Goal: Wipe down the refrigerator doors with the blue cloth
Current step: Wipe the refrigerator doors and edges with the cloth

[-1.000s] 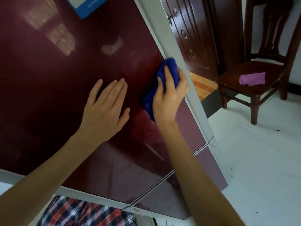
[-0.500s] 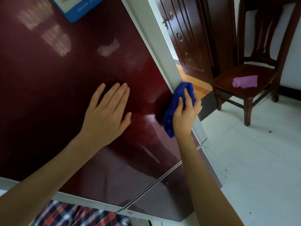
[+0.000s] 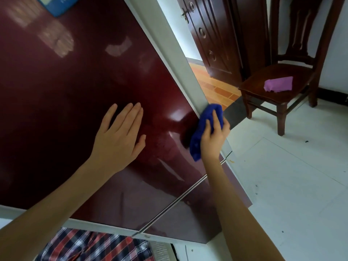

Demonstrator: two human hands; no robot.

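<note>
Our right hand [image 3: 213, 142] grips the bunched cloth [image 3: 196, 146] and presses it to the right edge of the dark red upper door [image 3: 66, 95], where the door meets the pale trim [image 3: 169, 46]. Our left hand [image 3: 118, 142] lies flat on the door, fingers straight. Beyond, a purple rag [image 3: 278, 84] lies on a wooden chair [image 3: 252, 87].
</note>
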